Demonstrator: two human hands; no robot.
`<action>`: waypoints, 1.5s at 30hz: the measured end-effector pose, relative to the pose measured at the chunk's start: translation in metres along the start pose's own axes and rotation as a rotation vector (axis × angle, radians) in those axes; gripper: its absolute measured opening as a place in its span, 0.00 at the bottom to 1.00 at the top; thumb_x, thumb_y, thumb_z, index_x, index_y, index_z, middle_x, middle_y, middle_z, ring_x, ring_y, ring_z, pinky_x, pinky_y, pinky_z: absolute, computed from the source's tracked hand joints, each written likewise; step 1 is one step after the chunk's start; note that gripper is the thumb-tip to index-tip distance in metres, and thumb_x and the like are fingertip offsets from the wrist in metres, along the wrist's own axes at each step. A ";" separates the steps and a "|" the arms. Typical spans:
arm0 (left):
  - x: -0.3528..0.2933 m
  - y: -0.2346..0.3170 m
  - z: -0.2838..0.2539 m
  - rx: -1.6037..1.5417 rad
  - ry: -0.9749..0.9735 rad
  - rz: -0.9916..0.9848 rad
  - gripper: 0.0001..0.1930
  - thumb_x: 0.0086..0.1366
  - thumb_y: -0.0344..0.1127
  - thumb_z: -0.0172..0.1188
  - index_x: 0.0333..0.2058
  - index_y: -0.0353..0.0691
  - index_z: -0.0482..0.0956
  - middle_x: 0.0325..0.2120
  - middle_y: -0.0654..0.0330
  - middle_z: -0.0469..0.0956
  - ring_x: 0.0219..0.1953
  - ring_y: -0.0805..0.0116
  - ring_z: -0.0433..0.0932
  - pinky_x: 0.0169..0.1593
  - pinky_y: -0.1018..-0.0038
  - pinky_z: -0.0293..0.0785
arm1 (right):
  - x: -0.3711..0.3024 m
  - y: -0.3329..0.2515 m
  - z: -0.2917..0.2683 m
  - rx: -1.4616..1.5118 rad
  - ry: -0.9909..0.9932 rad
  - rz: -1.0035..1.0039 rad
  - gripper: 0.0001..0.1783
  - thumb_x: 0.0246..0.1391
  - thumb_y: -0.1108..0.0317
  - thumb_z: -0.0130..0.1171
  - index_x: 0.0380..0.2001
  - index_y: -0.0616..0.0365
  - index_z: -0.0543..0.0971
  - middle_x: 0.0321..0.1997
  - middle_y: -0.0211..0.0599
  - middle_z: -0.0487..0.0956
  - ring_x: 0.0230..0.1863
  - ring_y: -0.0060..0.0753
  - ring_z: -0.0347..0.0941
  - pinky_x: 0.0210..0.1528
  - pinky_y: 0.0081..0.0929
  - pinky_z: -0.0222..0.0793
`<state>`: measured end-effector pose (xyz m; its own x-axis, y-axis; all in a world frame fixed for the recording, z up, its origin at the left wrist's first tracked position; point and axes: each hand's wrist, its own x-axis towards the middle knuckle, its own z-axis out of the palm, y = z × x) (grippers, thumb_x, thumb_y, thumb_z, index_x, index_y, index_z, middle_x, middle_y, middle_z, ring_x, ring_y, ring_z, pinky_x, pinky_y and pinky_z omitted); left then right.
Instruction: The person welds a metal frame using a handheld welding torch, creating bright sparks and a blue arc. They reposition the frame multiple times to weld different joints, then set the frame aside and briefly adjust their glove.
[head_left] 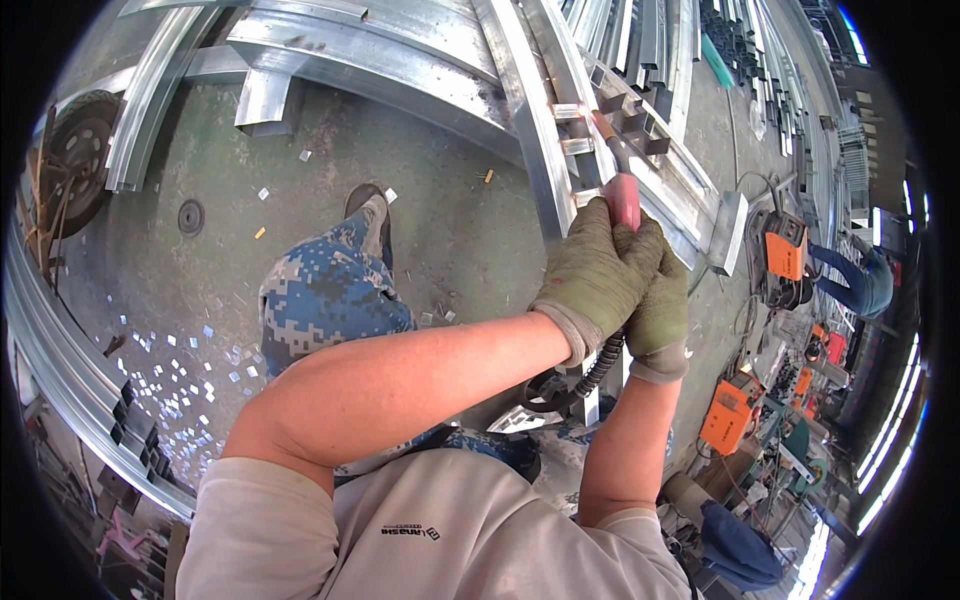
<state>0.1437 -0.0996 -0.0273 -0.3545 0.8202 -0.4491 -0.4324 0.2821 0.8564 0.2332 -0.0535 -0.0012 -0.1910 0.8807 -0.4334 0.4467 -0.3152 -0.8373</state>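
Note:
Both my hands wear olive-green work gloves and close together around a welding torch (pixel 624 200) with a red handle. My left hand (pixel 592 270) wraps the handle from the left, and my right hand (pixel 660 305) grips it just behind and to the right. The torch's copper-coloured nozzle (pixel 602 124) points away from me, at a short cross piece (pixel 568 111) between two long silver metal profiles (pixel 535 120). A small bright glow shows near the tip. From below my hands a black ribbed cable (pixel 600 365) hangs down.
Orange welding machines (pixel 785 250) (pixel 728 415) stand on the right with cables. More metal profiles are stacked at far right (pixel 650 45) and along the left (pixel 75 370). Small metal offcuts (pixel 190 385) litter the floor. A wheel (pixel 80 160) stands at left; a person (pixel 865 280) is at right.

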 end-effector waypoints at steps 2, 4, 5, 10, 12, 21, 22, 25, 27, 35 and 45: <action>-0.001 0.000 0.001 0.022 0.003 0.010 0.26 0.69 0.55 0.63 0.50 0.35 0.76 0.42 0.37 0.84 0.47 0.36 0.84 0.51 0.53 0.79 | 0.003 0.008 -0.001 -0.002 -0.006 -0.088 0.26 0.69 0.59 0.65 0.65 0.58 0.78 0.42 0.30 0.83 0.41 0.18 0.75 0.42 0.23 0.73; 0.000 -0.001 0.001 0.043 0.019 -0.001 0.26 0.69 0.55 0.63 0.50 0.35 0.75 0.42 0.37 0.84 0.47 0.36 0.84 0.51 0.53 0.79 | 0.002 0.006 -0.005 -0.022 -0.014 -0.014 0.26 0.69 0.59 0.65 0.65 0.59 0.78 0.44 0.31 0.83 0.42 0.19 0.76 0.43 0.23 0.73; 0.000 -0.001 0.001 0.055 0.025 -0.007 0.26 0.69 0.55 0.63 0.50 0.36 0.75 0.42 0.37 0.84 0.47 0.36 0.84 0.51 0.53 0.79 | 0.003 0.007 -0.006 -0.021 -0.021 -0.004 0.25 0.69 0.59 0.65 0.64 0.59 0.78 0.45 0.31 0.83 0.43 0.19 0.76 0.44 0.23 0.74; 0.001 -0.005 -0.001 0.081 0.025 -0.003 0.26 0.70 0.55 0.63 0.50 0.36 0.75 0.42 0.37 0.83 0.48 0.36 0.83 0.51 0.52 0.78 | 0.005 0.011 -0.005 -0.020 -0.073 -0.034 0.24 0.69 0.60 0.65 0.63 0.60 0.79 0.47 0.31 0.83 0.44 0.20 0.75 0.46 0.23 0.73; 0.002 -0.006 -0.001 0.093 0.030 0.003 0.26 0.70 0.55 0.63 0.50 0.36 0.76 0.42 0.37 0.83 0.48 0.36 0.83 0.51 0.52 0.78 | 0.006 0.011 -0.004 -0.023 -0.086 -0.040 0.24 0.69 0.60 0.65 0.63 0.61 0.79 0.47 0.31 0.83 0.44 0.20 0.75 0.46 0.23 0.73; 0.001 -0.004 -0.001 0.064 0.011 -0.005 0.25 0.70 0.54 0.63 0.50 0.36 0.76 0.41 0.38 0.84 0.46 0.38 0.84 0.50 0.54 0.79 | 0.006 0.009 -0.004 0.044 -0.063 0.002 0.26 0.69 0.60 0.65 0.64 0.60 0.78 0.47 0.32 0.83 0.44 0.20 0.76 0.45 0.22 0.74; 0.001 -0.003 0.000 0.040 0.003 -0.003 0.25 0.70 0.54 0.63 0.50 0.36 0.76 0.40 0.38 0.84 0.46 0.38 0.84 0.50 0.54 0.79 | 0.006 0.009 -0.005 0.050 -0.049 0.008 0.26 0.69 0.60 0.65 0.65 0.60 0.77 0.47 0.32 0.83 0.44 0.20 0.76 0.45 0.22 0.74; 0.001 -0.003 0.000 0.038 0.007 0.006 0.25 0.70 0.53 0.63 0.50 0.35 0.76 0.40 0.39 0.84 0.45 0.38 0.84 0.50 0.54 0.79 | 0.003 0.007 -0.002 0.019 -0.027 -0.021 0.27 0.69 0.59 0.66 0.65 0.61 0.77 0.47 0.31 0.83 0.43 0.20 0.77 0.44 0.22 0.74; 0.001 -0.004 0.001 0.051 0.015 0.006 0.25 0.70 0.53 0.63 0.50 0.35 0.75 0.40 0.39 0.84 0.45 0.38 0.84 0.50 0.54 0.79 | 0.001 0.006 -0.002 0.022 -0.027 -0.021 0.27 0.68 0.59 0.66 0.65 0.61 0.77 0.47 0.31 0.83 0.42 0.20 0.77 0.44 0.22 0.74; 0.002 -0.007 -0.001 0.088 0.036 0.016 0.25 0.70 0.53 0.63 0.50 0.35 0.76 0.41 0.38 0.84 0.46 0.37 0.84 0.50 0.54 0.79 | 0.007 0.013 -0.003 0.034 -0.073 -0.029 0.26 0.68 0.59 0.67 0.63 0.61 0.78 0.46 0.30 0.84 0.42 0.19 0.76 0.44 0.21 0.74; 0.002 -0.003 -0.001 0.053 0.026 0.009 0.26 0.71 0.54 0.62 0.51 0.35 0.75 0.42 0.38 0.84 0.48 0.37 0.84 0.51 0.54 0.78 | 0.006 0.007 0.000 -0.028 -0.052 -0.052 0.25 0.68 0.60 0.66 0.63 0.58 0.79 0.46 0.31 0.83 0.44 0.19 0.75 0.46 0.23 0.73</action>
<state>0.1432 -0.0993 -0.0306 -0.3800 0.8098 -0.4470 -0.3850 0.3009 0.8725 0.2358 -0.0507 -0.0098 -0.2591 0.8758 -0.4073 0.4596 -0.2591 -0.8495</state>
